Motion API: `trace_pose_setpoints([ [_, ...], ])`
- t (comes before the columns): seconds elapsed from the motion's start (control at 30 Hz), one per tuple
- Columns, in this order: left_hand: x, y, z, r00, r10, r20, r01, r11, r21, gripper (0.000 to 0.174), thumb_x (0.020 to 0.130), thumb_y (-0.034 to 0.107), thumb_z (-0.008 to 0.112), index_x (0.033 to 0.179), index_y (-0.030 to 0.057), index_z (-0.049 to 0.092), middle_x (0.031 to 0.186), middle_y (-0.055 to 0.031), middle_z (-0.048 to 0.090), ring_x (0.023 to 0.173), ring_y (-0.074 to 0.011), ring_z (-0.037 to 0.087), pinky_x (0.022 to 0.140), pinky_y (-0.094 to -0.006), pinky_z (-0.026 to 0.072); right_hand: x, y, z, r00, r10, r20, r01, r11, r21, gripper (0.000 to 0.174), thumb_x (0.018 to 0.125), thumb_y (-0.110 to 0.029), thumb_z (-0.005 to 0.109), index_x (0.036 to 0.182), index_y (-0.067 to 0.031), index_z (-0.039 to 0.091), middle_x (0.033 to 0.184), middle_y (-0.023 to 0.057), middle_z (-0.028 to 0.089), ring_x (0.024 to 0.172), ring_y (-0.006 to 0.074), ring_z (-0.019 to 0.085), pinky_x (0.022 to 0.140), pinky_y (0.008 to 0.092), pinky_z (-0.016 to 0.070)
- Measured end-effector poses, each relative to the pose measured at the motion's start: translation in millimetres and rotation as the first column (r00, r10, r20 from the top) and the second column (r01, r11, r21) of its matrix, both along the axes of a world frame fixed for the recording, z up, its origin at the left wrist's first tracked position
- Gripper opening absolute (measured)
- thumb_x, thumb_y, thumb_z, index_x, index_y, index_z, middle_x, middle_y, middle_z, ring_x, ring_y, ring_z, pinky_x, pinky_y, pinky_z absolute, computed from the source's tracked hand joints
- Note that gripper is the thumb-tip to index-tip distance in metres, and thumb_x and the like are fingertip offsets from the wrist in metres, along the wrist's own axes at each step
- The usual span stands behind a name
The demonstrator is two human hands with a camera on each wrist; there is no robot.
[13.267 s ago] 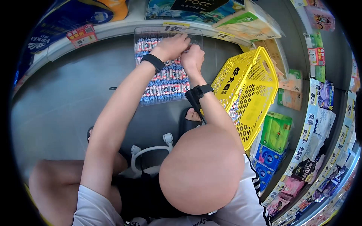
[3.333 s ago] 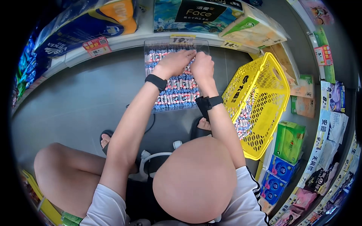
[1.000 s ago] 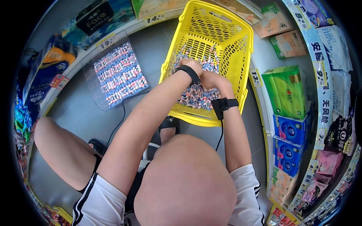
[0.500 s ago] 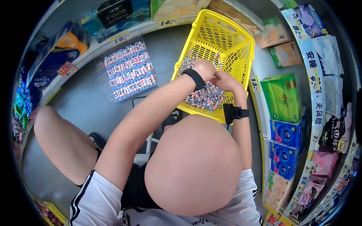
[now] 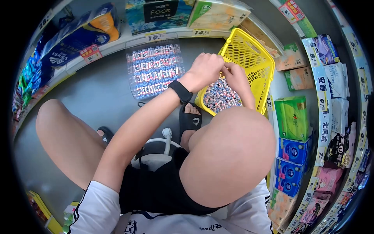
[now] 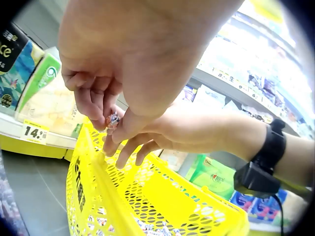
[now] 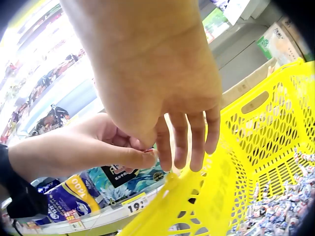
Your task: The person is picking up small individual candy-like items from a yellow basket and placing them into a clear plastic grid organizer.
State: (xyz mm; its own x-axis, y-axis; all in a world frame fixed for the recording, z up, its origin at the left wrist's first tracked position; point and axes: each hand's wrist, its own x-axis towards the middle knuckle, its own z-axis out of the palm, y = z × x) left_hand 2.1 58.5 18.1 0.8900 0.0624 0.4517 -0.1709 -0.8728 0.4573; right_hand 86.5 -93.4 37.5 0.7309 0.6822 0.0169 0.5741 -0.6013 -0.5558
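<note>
Over the left rim of the yellow basket (image 5: 249, 46), my left hand (image 5: 206, 68) pinches a small wrapped candy (image 6: 112, 120) between thumb and fingers. My right hand (image 5: 237, 80) meets it fingertip to fingertip, its fingers hanging fairly straight and spread in the right wrist view. A heap of loose wrapped candies (image 5: 222, 97) covers the basket's near end. Left of the basket lies a clear plastic tray (image 5: 130, 80), with wrapped candies (image 5: 156, 65) laid side by side in rows.
Shelves with tissue packs, such as a green pack (image 5: 292, 119) and blue packs (image 5: 290, 175), line the right side. Along the back runs a shelf edge (image 5: 117, 45) with price tags. My sandalled foot (image 5: 191, 117) stands beside the basket; a raised knee (image 5: 233, 156) is near my right forearm.
Both hands were over the tray earlier, then down among the candies in the basket. They have since risen to its left rim, with a candy in my left hand. The head view has shifted.
</note>
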Motion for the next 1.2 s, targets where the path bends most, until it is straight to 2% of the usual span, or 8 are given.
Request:
trace_pose_setpoints([
  [0.17, -36.6, 41.5, 4.2, 0.988, 0.153, -0.011, -0.152, 0.972, -0.18, 0.017, 0.088, 0.01, 0.065, 0.093, -0.0031, 0.055, 0.086, -0.0273, 0.068, 0.086, -0.0484, 0.067, 0.08, -0.0578, 0.0542, -18.8, 58.6, 18.0, 0.995, 0.094, 0.025, -0.095, 0.995, 0.041, 0.03, 0.098, -0.028, 0.071, 0.103, 0.0006, 0.078, 0.089, 0.0222, 0.076, 0.084, 0.0399, 0.074, 0.076, 0.0433, 0.0567],
  [0.33, -62.9, 75.8, -4.0, 0.958, 0.281, 0.061, -0.246, 0.91, -0.334, 0.019, 0.093, 0.011, 0.065, 0.096, -0.0038, 0.053, 0.093, -0.0273, 0.068, 0.091, -0.0496, 0.066, 0.077, -0.0581, 0.0518, -30.2, 118.8, 8.6, 0.996, 0.088, -0.005, -0.086, 0.985, 0.149, 0.03, 0.094, -0.029, 0.078, 0.101, -0.0006, 0.08, 0.086, 0.0188, 0.078, 0.081, 0.0348, 0.076, 0.075, 0.0414, 0.0579],
  [0.4, -70.6, 88.2, -10.2, 0.929, 0.365, 0.058, -0.321, 0.875, -0.363, 0.02, 0.093, 0.012, 0.066, 0.098, -0.0038, 0.054, 0.094, -0.0274, 0.068, 0.091, -0.0497, 0.066, 0.077, -0.0581, 0.0519, -33.9, 139.7, 2.0, 0.993, 0.12, 0.022, -0.122, 0.979, 0.166, 0.03, 0.092, -0.028, 0.08, 0.102, -0.0002, 0.08, 0.088, 0.0177, 0.079, 0.08, 0.0307, 0.078, 0.076, 0.0389, 0.0591],
  [0.5, -83.3, 102.4, -21.4, 0.908, 0.419, -0.02, -0.391, 0.827, -0.404, 0.022, 0.094, 0.012, 0.067, 0.1, -0.0039, 0.055, 0.096, -0.0286, 0.068, 0.091, -0.0501, 0.066, 0.077, -0.057, 0.0526, -46.6, 164.9, -0.2, 0.983, 0.095, -0.159, -0.068, 0.984, 0.164, 0.031, 0.089, -0.021, 0.085, 0.106, 0.0035, 0.078, 0.093, 0.0163, 0.08, 0.078, 0.0185, 0.079, 0.073, 0.0327, 0.0612],
  [0.63, -96.5, 120.2, -40.6, 0.875, 0.479, -0.073, -0.461, 0.777, -0.428, 0.022, 0.092, 0.011, 0.07, 0.101, -0.0033, 0.055, 0.096, -0.029, 0.068, 0.091, -0.0499, 0.067, 0.077, -0.0567, 0.0532, -47.7, 186.7, -32.9, 0.961, 0.189, -0.2, -0.149, 0.969, 0.198, 0.034, 0.089, -0.02, 0.084, 0.114, 0.0032, 0.077, 0.092, 0.0156, 0.08, 0.08, 0.019, 0.079, 0.076, 0.0323, 0.062],
  [0.93, -109.2, 141.9, -76.4, 0.828, 0.536, -0.163, -0.548, 0.715, -0.434, 0.023, 0.094, 0.007, 0.068, 0.105, -0.006, 0.053, 0.099, -0.0299, 0.068, 0.093, -0.0511, 0.066, 0.078, -0.0578, 0.0535, -56.7, 232.9, -63.8, 0.95, 0.252, -0.186, -0.232, 0.965, 0.124, 0.03, 0.088, -0.018, 0.082, 0.108, 0.0034, 0.078, 0.092, 0.0171, 0.08, 0.086, 0.0227, 0.08, 0.078, 0.0333, 0.0619],
  [1.1, -114.3, 136.0, -96.8, 0.79, 0.575, -0.215, -0.606, 0.677, -0.417, 0.046, 0.09, 0.001, 0.067, 0.131, -0.0101, 0.051, 0.124, -0.0301, 0.053, 0.106, -0.0523, 0.063, 0.088, -0.0562, 0.0549, -48.4, 264.0, -90.0, 0.944, 0.223, -0.242, -0.22, 0.975, 0.038, 0.032, 0.085, -0.019, 0.084, 0.108, 0.0033, 0.078, 0.094, 0.0178, 0.08, 0.087, 0.0251, 0.08, 0.079, 0.0352, 0.062],
  [1.2, -116.1, 128.8, -104.6, 0.75, 0.63, -0.2, -0.653, 0.657, -0.376, 0.057, 0.088, -0.001, 0.065, 0.14, -0.0113, 0.045, 0.125, -0.0311, 0.053, 0.111, -0.0508, 0.061, 0.092, -0.0555, 0.0538, -47.4, 285.4, -109.8, 0.944, 0.251, -0.215, -0.259, 0.966, -0.01, 0.034, 0.084, -0.018, 0.085, 0.109, 0.0047, 0.078, 0.094, 0.0168, 0.08, 0.087, 0.0256, 0.08, 0.08, 0.0355, 0.0617],
])
